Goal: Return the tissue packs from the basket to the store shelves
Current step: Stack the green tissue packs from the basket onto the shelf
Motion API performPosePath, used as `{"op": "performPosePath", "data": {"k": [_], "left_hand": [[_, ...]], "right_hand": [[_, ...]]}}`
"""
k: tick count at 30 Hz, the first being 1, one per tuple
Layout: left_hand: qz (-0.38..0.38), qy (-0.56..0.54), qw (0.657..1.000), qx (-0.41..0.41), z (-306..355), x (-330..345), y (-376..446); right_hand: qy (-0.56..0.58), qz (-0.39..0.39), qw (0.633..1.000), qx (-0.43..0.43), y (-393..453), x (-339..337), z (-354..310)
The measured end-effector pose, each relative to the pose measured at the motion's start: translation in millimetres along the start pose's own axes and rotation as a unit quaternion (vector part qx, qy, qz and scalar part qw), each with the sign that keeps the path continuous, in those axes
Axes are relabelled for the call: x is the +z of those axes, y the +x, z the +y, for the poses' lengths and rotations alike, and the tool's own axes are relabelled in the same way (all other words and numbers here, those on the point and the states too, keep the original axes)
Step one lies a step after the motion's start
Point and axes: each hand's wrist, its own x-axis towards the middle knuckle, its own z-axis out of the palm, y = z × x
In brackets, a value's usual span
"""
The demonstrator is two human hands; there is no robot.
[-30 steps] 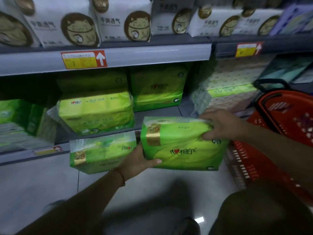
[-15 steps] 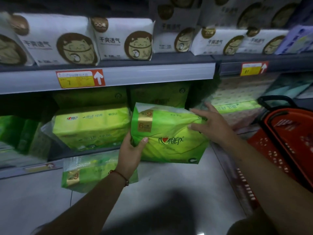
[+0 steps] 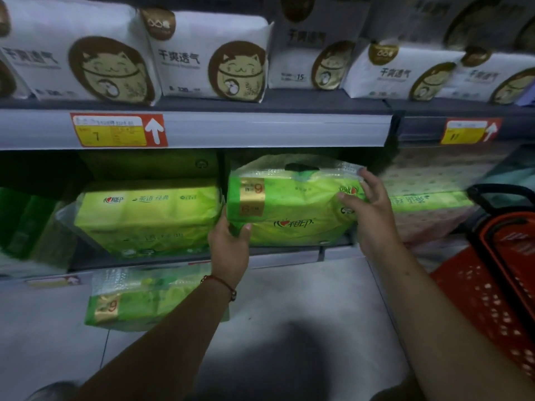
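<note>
Green plastic-wrapped tissue pack [image 3: 289, 209], long axis level along the shelf [image 3: 289, 251], gripped endwise by left hand [image 3: 228, 250] and right hand [image 3: 370, 215].

Dim aisle light; a dark shadow falls on the floor [image 3: 289, 351], edges bend and blur, upper shelf [image 3: 260, 130] brightest.
</note>
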Motion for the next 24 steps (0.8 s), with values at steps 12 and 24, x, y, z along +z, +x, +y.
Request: {"op": "performPosePath", "data": {"k": [12, 24], "left_hand": [[0.026, 0.038, 0.999, -0.027, -9, 0, -16], [-0.087, -0.143, 0.970, -0.177, 4, 6, -4]], "right_hand": [[0.068, -0.032, 0.954, 0.290, -22, 24, 83], [0.117, -0.122, 0.910, 0.377, -14, 45, 100]]}}
